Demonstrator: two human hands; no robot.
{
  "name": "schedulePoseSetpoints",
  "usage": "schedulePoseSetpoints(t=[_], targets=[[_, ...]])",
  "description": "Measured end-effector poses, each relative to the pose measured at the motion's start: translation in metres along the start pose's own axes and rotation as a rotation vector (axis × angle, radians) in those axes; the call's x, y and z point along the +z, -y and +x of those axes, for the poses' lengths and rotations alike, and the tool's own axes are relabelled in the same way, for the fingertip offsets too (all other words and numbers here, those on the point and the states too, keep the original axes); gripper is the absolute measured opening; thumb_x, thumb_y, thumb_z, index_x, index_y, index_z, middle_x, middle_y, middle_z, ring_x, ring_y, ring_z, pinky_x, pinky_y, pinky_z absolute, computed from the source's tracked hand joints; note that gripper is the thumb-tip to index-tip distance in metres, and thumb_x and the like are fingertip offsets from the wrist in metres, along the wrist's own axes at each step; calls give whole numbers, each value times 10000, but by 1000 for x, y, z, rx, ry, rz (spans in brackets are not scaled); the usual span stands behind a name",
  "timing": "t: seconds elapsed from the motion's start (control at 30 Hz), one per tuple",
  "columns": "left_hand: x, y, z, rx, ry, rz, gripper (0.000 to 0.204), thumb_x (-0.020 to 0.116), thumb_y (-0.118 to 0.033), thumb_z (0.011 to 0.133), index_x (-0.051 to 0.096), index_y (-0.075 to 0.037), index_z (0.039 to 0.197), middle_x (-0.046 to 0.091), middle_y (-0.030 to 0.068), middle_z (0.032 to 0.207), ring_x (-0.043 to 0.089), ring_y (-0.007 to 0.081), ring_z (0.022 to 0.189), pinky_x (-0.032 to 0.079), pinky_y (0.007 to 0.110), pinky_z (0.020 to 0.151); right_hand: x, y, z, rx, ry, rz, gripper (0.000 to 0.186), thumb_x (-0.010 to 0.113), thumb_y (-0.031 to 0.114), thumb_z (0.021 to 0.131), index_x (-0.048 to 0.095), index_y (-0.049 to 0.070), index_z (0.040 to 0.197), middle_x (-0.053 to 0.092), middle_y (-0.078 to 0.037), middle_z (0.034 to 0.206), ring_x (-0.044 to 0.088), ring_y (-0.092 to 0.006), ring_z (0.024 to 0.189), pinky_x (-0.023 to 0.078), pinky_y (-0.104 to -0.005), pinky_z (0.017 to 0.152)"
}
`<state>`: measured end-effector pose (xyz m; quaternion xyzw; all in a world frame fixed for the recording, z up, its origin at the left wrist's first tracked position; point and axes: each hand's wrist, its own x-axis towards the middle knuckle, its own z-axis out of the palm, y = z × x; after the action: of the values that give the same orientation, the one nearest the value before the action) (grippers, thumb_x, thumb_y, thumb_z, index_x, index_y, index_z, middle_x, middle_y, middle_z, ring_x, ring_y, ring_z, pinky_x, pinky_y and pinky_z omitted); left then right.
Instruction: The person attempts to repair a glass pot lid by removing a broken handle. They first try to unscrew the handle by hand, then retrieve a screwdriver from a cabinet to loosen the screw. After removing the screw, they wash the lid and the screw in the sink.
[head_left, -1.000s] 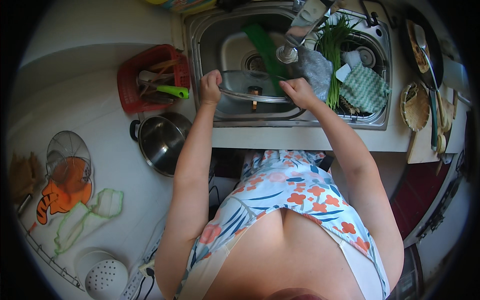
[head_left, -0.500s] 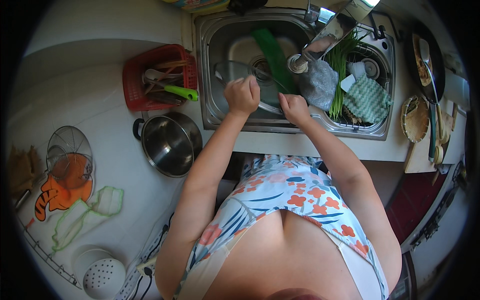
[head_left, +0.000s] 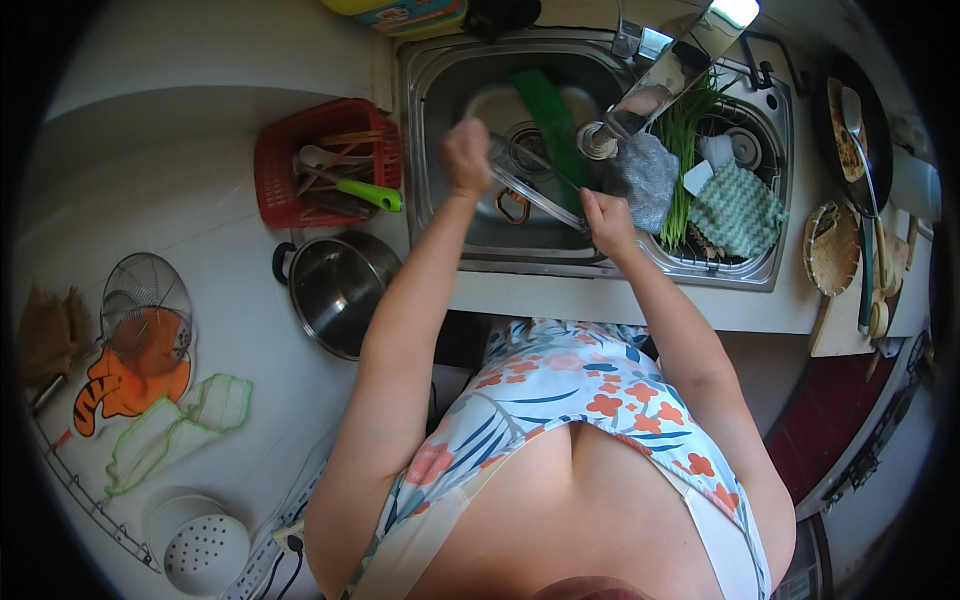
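Note:
In the left sink basin (head_left: pixel 438 220), my left hand (head_left: pixel 466 160) and my right hand (head_left: pixel 608 222) grip opposite ends of a clear lid with a pale rim (head_left: pixel 535 198), which is tilted diagonally. My left hand is slightly blurred. A green strip (head_left: pixel 545 105) lies behind the lid, and a small copper-coloured loop (head_left: pixel 512 208) shows below it. Beside my right hand are a silvery scrubbing cloth (head_left: pixel 642 178) and, in the right basin, long green stalks (head_left: pixel 676 185) and a textured green cloth (head_left: pixel 737 208). The chrome faucet (head_left: pixel 670 75) hangs over the basins.
A red basket of utensils (head_left: pixel 280 175) and a steel pot (head_left: pixel 335 295) sit left, near a wire strainer (head_left: pixel 145 290) and white perforated container (head_left: pixel 205 550). At right are a black pan (head_left: pixel 838 110), woven basket (head_left: pixel 828 250) and wooden board (head_left: pixel 835 330).
The lid has swung from nearly level to a diagonal, its left end farther back. My right hand has come nearer me and rightward. The whole view has also shifted slightly.

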<state>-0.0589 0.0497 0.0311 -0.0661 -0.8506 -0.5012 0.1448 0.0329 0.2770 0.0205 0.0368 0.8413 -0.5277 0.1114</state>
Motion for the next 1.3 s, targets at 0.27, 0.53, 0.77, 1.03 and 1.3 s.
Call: schedulePoseSetpoints(t=[0.27,0.53,0.77,1.03,1.3], targets=[[8,-10,-8,-352,-117,-363,337,333,-183,892,309,-63,578,330,38,559,341,135,524,278,275,505,26,71,30,-145,-73,-338,433,498,401,873,658,82,628,604,-165,611,605,-356,587,492,-427,549],[-3,-1,-23,-225,-111,-77,221,364,-133,888,419,-31,700,421,61,647,412,158,572,344,275,549,8,38,6,-62,111,-266,428,495,367,881,642,52,631,583,-185,605,585,-380,603,478,-440,570],[-15,-26,-45,-1197,-165,-401,501,490,0,780,306,-16,1246,472,219,1072,587,351,915,517,503,787,27,18,-15,-172,128,-186,397,512,340,878,608,51,623,596,-161,635,576,-373,614,456,-454,560],[-64,-19,-70,-1364,8,-714,772,391,85,742,97,-91,1434,397,328,1265,548,465,1032,531,561,763,24,13,-20,-138,177,-71,346,531,320,881,603,23,719,592,-194,696,573,-391,672,445,-448,579],[-72,-47,-93,-1053,-32,-845,786,354,104,703,161,-112,1434,422,271,1302,529,417,1099,526,516,807,3,-3,-9,65,-41,184,318,523,311,918,565,4,847,560,-162,687,529,-280,618,428,-352,605]])
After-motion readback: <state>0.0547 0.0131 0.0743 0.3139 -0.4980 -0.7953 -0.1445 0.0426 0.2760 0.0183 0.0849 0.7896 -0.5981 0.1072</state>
